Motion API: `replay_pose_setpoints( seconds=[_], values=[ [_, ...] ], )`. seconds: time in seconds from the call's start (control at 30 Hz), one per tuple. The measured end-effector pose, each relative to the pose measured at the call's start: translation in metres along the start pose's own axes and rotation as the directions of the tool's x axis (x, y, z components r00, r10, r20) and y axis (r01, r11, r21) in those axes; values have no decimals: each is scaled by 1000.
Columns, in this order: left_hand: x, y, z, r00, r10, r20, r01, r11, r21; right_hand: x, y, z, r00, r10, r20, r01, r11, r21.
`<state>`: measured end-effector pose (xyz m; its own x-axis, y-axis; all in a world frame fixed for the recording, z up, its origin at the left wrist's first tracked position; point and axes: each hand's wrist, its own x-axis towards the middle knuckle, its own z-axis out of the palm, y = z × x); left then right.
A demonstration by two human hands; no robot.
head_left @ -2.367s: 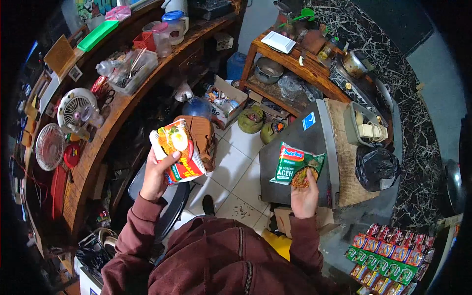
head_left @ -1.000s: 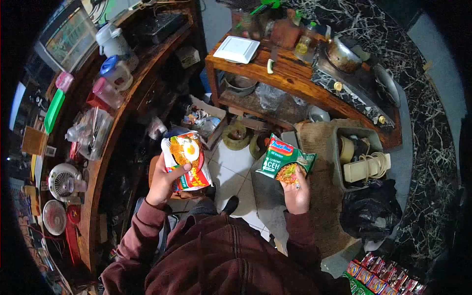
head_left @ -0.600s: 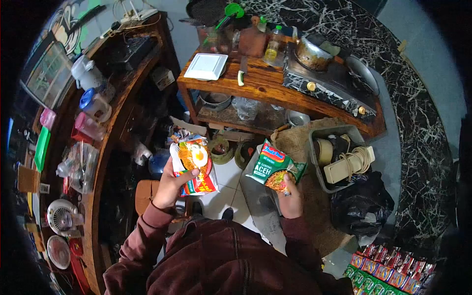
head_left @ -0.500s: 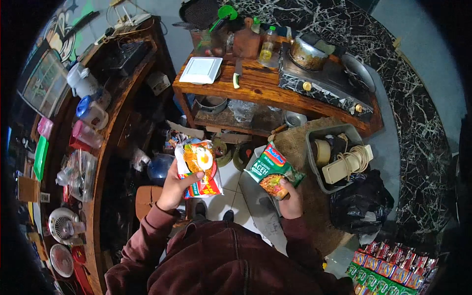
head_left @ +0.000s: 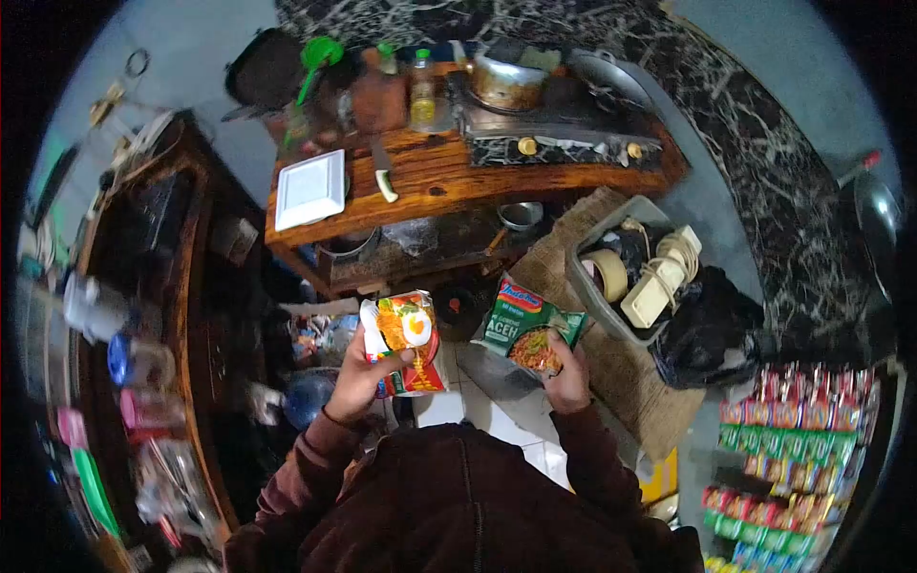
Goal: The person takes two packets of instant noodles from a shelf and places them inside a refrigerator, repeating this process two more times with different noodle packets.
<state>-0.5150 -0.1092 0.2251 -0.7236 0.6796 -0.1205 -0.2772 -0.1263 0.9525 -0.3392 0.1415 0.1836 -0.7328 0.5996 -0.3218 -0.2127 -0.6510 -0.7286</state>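
Observation:
My left hand (head_left: 355, 379) is closed on a red and white instant noodle packet (head_left: 405, 346), its thumb across the front, where a fried egg is printed. A green instant noodle packet (head_left: 525, 329) marked "ACEH" is gripped at its lower right corner by my right hand (head_left: 567, 374). Both packets are held up in front of my chest, apart from each other, with their printed fronts facing me. The fingers behind each packet are hidden.
Ahead stands a wooden table (head_left: 430, 187) with a white square box (head_left: 310, 189), a knife (head_left: 385, 181), an oil bottle (head_left: 422, 91) and a stove (head_left: 564, 148) bearing a pot (head_left: 508, 81). A grey bin (head_left: 600, 310) is at right, near hanging sachets (head_left: 788, 413). Cluttered shelves (head_left: 196, 382) line the left.
My view has swung to the right, so the table and shelves sit further left and more sachets show. Both hands keep hold of their packets, which are slightly nearer each other.

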Motion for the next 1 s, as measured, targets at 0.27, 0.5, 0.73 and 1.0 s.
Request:
replay_pose_setpoints(
  seconds=[0.27, 0.5, 0.73, 1.0],
  values=[
    [60, 21, -38, 964, -176, 201, 186, 982, -31, -6, 24, 27, 926, -359, -113, 300, 886, -354],
    [86, 15, -25, 913, -272, 304, 301, 952, -52, -19, 26, 26, 874, -461, -150, 367, 832, -416],
    [76, 8, -5, 900, -315, 301, 323, 946, 23, -22, 21, 3, 862, -496, -109, 394, 788, -473],
    [44, -5, 25, 916, -255, 309, 278, 960, -35, -24, 21, -21, 869, -493, -41, 371, 705, -604]
  ],
)
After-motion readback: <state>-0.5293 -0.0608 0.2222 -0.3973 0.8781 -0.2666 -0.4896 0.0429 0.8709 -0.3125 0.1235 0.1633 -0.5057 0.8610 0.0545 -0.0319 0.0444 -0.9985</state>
